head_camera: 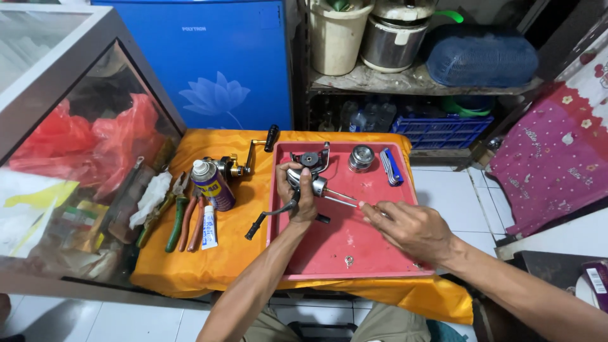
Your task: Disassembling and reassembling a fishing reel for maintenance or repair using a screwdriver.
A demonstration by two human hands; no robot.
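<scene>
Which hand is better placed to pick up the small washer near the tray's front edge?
Probably the right hand: it hovers nearer the washer and holds only a thin tool. The left hand is gripping the reel body.

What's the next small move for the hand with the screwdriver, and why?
Probably seat the tip squarely in the fastener and start turning. The right hand holds a thin screwdriver with its tip at the side of the fishing reel body, which the left hand grips over the red tray. Whether the tip is seated is too small to tell.
</scene>
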